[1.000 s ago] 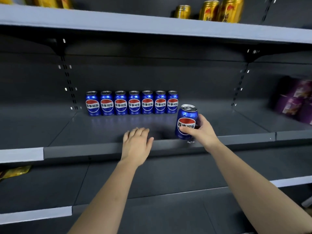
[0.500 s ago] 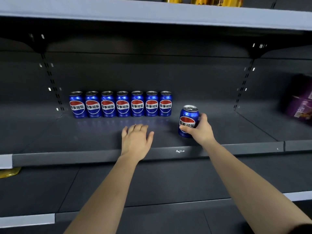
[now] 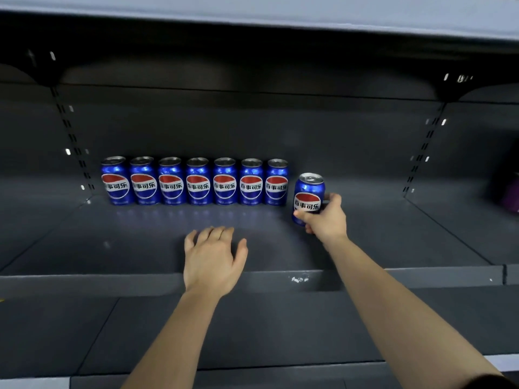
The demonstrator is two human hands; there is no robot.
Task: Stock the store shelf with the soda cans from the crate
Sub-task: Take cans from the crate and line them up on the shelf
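Soda can point(image 3: 309, 192) going onto the shelf point(image 3: 140, 248), eighth in line.
Right hand point(image 3: 325, 217) grips the can upright, just right of the row of seven cans point(image 3: 196, 181) by the back edge, a bit nearer the front. Left hand point(image 3: 213, 256) lies flat near the front edge, fingers straight, holding nothing. Next, I think: push it back into line, then let go.

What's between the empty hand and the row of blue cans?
Head view shows just bare dark grey shelf between the left hand and seven blue soda cans.
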